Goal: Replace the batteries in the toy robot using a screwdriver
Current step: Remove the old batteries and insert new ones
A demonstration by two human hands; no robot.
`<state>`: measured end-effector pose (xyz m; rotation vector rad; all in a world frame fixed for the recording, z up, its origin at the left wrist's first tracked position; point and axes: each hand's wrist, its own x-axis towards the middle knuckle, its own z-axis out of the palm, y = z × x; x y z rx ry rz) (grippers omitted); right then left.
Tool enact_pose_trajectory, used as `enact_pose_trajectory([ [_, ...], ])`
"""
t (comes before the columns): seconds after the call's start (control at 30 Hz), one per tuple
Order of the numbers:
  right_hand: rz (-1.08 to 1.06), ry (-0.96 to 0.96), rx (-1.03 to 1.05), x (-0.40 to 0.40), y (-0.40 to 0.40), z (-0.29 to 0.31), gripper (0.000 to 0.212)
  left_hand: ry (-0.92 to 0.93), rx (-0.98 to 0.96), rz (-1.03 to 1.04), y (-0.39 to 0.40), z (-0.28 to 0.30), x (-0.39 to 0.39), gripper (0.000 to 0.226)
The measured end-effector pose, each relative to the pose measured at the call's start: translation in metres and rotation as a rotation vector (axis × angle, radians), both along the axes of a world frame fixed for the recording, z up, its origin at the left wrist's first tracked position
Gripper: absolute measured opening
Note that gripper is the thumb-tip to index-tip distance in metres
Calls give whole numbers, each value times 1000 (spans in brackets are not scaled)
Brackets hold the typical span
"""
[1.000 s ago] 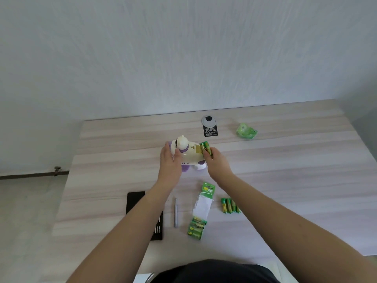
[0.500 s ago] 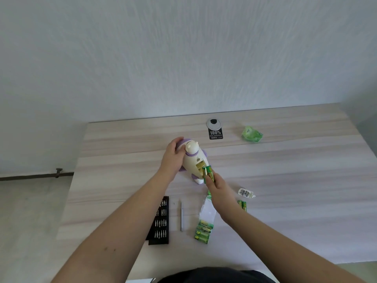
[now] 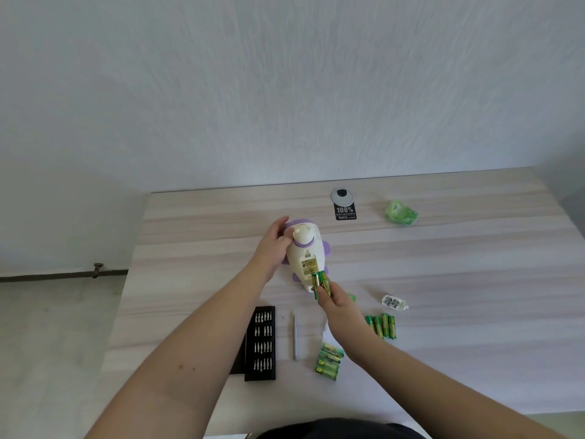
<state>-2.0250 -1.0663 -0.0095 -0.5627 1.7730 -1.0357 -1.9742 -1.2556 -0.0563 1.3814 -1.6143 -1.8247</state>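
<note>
Pale wood-grain table [image 3: 443, 264] ran up to a white wall, and I took the toy robot [image 3: 305, 258] as my landmark: it lay on its front mid-table, battery compartment open. My left hand [image 3: 273, 248] was wrapped around its head end. My right hand [image 3: 335, 299] pinched two green batteries [image 3: 321, 282] at its near end, touching the compartment. Nearer me than the robot lay the screwdriver [image 3: 295, 335], a bit case [image 3: 262, 342], loose batteries [image 3: 381, 326] and a battery pack [image 3: 329, 362].
</note>
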Motion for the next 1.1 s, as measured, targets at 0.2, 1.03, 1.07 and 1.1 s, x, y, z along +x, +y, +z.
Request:
enact_pose_trajectory([
  [0.2,-50,-3,20,2,-2,-3,25,-73,-181,-19,-1,-6,0,45],
  [1.03,212,107,-136,14,5,45,14,36,-340,-48,106,90,92,18],
  [1.07,219,104,-155,16,4,48,14,58,-346,-40,107,93,95,17],
  [1.1,220,94,-169,18,3,52,15,79,-349,-28,107,96,97,17],
])
